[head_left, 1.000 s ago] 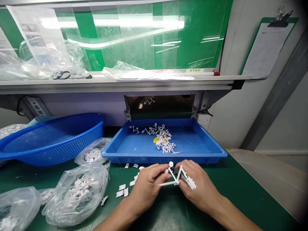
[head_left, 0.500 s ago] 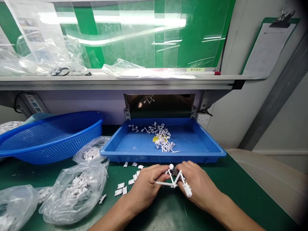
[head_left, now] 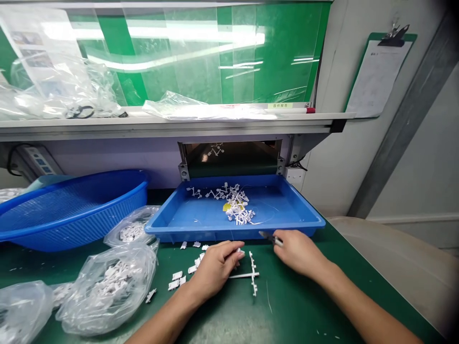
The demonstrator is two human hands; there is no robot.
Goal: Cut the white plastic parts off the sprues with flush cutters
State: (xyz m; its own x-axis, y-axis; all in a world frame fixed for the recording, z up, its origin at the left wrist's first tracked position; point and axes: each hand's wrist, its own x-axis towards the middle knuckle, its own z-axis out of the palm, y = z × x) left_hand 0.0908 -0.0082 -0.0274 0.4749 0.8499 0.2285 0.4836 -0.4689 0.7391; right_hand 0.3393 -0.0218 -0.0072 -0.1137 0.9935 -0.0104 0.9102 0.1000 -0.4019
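My left hand [head_left: 217, 267] is closed, with thumb and forefinger pinching a small white plastic part [head_left: 241, 252]. From the same hand sticks out a white plastic sprue [head_left: 253, 274], a thin stem with a knobbly crossbar, held above the green table. My right hand [head_left: 299, 251] is wrapped around a small hand tool [head_left: 267, 236] with a dark pointed tip aimed left; its exact kind is hard to make out. The tool is apart from the sprue, by the tray's front edge. Loose small white parts [head_left: 177, 275] lie left of my left hand.
A blue tray [head_left: 201, 230] with a heap of white sprues [head_left: 240, 210] stands ahead, below a conveyor opening [head_left: 233, 165]. Left are a blue basket [head_left: 100, 208] and clear bags [head_left: 107, 286] of white parts. A shelf edge [head_left: 161, 129] runs above.
My right hand has moved away to the right with the tool, so the hands are farther apart. The sprue in my left hand now appears turned, with its crossbar upright. The view has shifted slightly.
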